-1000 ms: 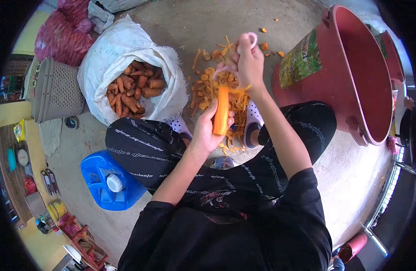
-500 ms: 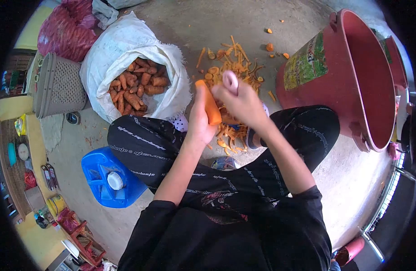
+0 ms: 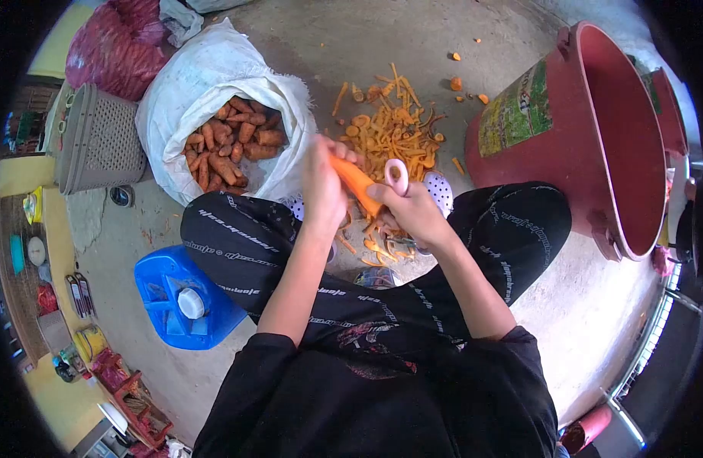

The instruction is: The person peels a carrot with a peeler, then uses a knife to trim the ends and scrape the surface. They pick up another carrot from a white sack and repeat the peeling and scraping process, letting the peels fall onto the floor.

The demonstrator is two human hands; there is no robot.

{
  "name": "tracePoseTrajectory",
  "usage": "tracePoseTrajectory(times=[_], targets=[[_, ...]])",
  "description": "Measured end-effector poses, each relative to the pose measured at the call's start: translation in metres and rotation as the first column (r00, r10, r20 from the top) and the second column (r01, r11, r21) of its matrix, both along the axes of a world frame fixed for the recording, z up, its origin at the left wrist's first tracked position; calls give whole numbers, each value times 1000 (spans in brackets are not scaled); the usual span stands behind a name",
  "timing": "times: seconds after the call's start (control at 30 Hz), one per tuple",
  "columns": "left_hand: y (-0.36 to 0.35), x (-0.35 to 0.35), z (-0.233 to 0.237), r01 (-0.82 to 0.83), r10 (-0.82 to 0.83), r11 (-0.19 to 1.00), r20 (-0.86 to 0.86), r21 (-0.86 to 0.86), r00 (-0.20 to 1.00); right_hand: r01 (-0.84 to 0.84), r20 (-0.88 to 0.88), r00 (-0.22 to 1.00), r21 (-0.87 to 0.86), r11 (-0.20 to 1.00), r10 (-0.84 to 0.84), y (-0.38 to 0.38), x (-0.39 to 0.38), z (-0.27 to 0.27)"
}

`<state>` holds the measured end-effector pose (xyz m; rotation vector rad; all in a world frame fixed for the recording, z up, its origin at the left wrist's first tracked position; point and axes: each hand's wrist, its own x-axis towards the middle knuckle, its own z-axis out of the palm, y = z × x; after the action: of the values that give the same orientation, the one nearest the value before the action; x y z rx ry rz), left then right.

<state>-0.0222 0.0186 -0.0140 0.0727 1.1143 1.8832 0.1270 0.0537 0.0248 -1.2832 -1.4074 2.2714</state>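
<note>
My left hand [image 3: 321, 185] grips a peeled orange carrot [image 3: 355, 182] by its far end, tilted toward me. My right hand [image 3: 414, 211] holds a pink-handled peeler [image 3: 395, 175] against the near end of the carrot. Below the hands lies a heap of carrot peelings [image 3: 389, 133] on the concrete floor. An open white sack [image 3: 214, 72] holds several unpeeled carrots [image 3: 227, 149] to the left.
A large red tub [image 3: 588, 114] stands at the right. A blue plastic jerrycan [image 3: 179, 298] lies by my left knee. A grey perforated basket [image 3: 99, 141] and a red mesh bag [image 3: 118, 46] sit at the far left. Clutter lines the yellow wall at left.
My right hand came back from the far end of its stroke toward me with the peeler. My left hand turned the carrot and shifted its grip to the far end.
</note>
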Motion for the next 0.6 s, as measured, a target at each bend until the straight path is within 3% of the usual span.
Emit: tracePoseTrajectory(times=[0.03, 0.1, 0.17, 0.23, 0.27, 0.3, 0.37, 0.4, 0.5, 0.53, 0.6], targets=[[-2, -8, -2, -37, 37, 999, -50, 0, 998, 18, -89, 996, -145, 989, -31, 0, 1, -2], [-2, -27, 1, -129, 128, 992, 51, 7, 990, 16, -238, 963, -421, 907, -127, 2, 8, -6], [-7, -23, 8, -101, 105, 991, 46, -90, 993, -15, -285, 947, -501, 865, -149, 5, 9, -7], [-14, -11, 17, 74, -70, 997, 161, -18, 984, -22, -335, 921, -557, 830, -201, 8, 7, -7], [-19, -2, 19, 161, -163, 987, 218, 24, 962, 3, -288, 943, -497, 868, -168, 7, 7, -6], [-25, 9, 15, 362, -361, 932, 53, -23, 931, 27, -231, 963, -433, 901, -140, 6, 7, -6], [-21, 24, 13, 326, -349, 934, -169, -148, 922, 44, -126, 989, -291, 956, -83, 3, 4, -5], [-21, 20, 14, 295, -312, 945, -113, -142, 943, -77, -65, 995, -40, 996, 74, 5, 7, -5], [-16, 3, 13, 195, -194, 972, 22, -127, 981, -239, 124, 968, 217, 946, 216, 5, 11, 3], [-15, -4, 12, 149, -145, 981, 38, -124, 989, -245, 166, 963, 216, 945, 212, 8, 13, 10], [-18, -19, 11, 44, -37, 991, 64, -125, 997, -98, 120, 991, 301, 949, 64, 18, 19, 26]])
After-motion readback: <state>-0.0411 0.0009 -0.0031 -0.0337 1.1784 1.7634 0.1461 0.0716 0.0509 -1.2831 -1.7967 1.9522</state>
